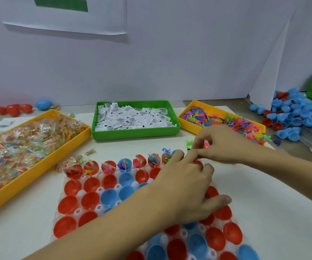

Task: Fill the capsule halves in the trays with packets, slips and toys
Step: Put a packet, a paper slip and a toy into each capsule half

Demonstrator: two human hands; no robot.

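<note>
A pale wall (170, 62) of white sheets stands at the far edge of the desk (273, 194), lit evenly. A white paper (67, 19) with a green bar hangs on it at the far left, its lower edge curling off the wall. At the right a sheet (271, 72) bends forward, shading the corner behind it.

- I see red and blue capsule halves (92, 184) in a white tray (99, 208).
- White slips (132, 118) fill my green bin (136, 133).
- Multicoloured toys (204, 117) lie in a yellow bin (192, 127).
</note>
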